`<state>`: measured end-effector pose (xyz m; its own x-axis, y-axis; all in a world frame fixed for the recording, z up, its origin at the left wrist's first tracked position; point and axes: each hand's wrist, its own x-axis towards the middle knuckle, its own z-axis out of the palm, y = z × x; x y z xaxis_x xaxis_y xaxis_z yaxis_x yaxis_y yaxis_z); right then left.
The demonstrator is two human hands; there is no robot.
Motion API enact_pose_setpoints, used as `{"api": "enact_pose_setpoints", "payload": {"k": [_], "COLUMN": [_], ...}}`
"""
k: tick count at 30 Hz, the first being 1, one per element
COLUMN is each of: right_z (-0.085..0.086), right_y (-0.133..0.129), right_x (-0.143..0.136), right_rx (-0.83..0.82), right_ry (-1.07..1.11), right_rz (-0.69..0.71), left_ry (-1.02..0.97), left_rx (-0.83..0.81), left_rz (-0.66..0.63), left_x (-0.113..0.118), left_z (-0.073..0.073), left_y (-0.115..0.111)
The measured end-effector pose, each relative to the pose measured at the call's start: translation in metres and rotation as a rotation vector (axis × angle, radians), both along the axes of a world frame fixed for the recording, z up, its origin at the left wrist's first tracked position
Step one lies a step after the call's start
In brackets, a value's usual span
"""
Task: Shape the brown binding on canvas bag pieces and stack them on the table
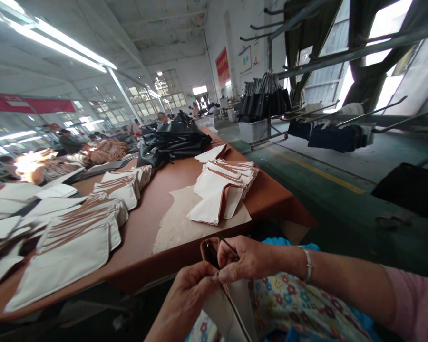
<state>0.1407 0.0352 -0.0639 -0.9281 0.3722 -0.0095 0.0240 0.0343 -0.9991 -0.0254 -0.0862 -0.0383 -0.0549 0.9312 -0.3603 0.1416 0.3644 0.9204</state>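
Note:
Over my lap I hold a sewn leather piece [231,308], pale on its lining side with a brown edge. My left hand [194,289] pinches its edge between thumb and fingers. Close against it, my right hand [244,259] is closed, its thumb pressing at the same edge. A thin dark tool [228,244] pokes out of the right hand; its kind is mostly hidden by the fingers. Behind the fingers, a brown folded part [207,249] of the piece curls up. On the table in front lies a stack of similar white and brown pieces [223,183].
The brown-covered table [146,213] carries a cardboard sheet [173,221], more stacked pieces [82,232] at left and black leather bags [174,140] farther back. To the right, a metal rack [306,69] holds black bags [262,99]. Other people sit in the distance.

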Motion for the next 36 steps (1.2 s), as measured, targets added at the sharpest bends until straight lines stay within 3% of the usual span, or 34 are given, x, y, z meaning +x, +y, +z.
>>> {"api": "enact_pose_setpoints", "payload": {"k": [5, 8, 14, 21, 26, 28, 31, 34, 36], "right_z": [0.005, 0.008, -0.001, -0.014, -0.029, -0.029, -0.028, -0.026, -0.027], "right_y": [-0.007, -0.01, -0.009, -0.018, -0.023, -0.024, -0.024, -0.022, -0.019], "right_x": [-0.003, -0.002, -0.003, -0.006, -0.01, -0.009, -0.002, 0.008, 0.014], "right_rx": [0.268, 0.327, -0.021, 0.591, 0.772, 0.763, 0.809, 0.965, 1.09], "right_ry": [0.04, 0.054, -0.16, 0.176, 0.29, 0.32, 0.386, 0.451, 0.453], "right_rz": [-0.091, -0.142, -0.077, -0.322, -0.382, -0.404, -0.363, -0.247, -0.181], "left_ry": [0.046, 0.016, -0.091, 0.303, 0.375, 0.343, 0.118, -0.112, -0.191], "left_rx": [0.021, 0.016, 0.003, 0.084, 0.076, 0.062, -0.029, -0.103, -0.103], "left_rz": [0.029, 0.042, -0.001, -0.112, -0.091, -0.072, -0.035, 0.184, 0.214], "left_x": [0.001, 0.002, 0.0, 0.002, 0.006, 0.005, 0.002, 0.002, 0.004], "left_z": [-0.006, -0.01, -0.01, -0.003, -0.004, -0.007, -0.009, -0.008, -0.005], "left_y": [0.0, 0.0, 0.0, 0.005, 0.003, 0.001, -0.003, -0.007, -0.009]}}
